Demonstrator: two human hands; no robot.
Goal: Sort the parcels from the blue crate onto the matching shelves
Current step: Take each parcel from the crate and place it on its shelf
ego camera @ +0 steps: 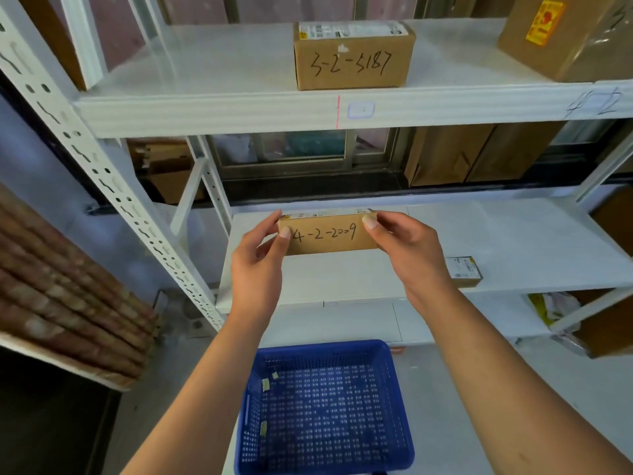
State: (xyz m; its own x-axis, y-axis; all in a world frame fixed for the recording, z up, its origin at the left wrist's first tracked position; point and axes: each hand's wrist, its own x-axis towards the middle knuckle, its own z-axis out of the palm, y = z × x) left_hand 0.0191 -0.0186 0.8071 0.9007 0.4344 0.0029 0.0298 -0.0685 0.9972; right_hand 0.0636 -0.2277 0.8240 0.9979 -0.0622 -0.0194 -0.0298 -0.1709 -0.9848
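Observation:
A small brown parcel (329,236) marked "4-2-2009" is held up in front of the middle shelf (513,248). My left hand (258,258) grips its left end and my right hand (407,248) grips its right end. Below my arms sits the blue crate (325,406), holding only a few paper scraps. On the upper shelf (205,111) stands a brown parcel (352,56) marked "3-2-5187". The upper shelf's right edge carries handwriting that looks like "4-2" (592,102).
A large brown box with a yellow-red sticker (548,32) stands at the upper shelf's right. A small flat parcel (464,270) lies on the middle shelf right of my hands. A perforated white upright (102,173) runs diagonally at left, beside stacked brown rolls (61,289).

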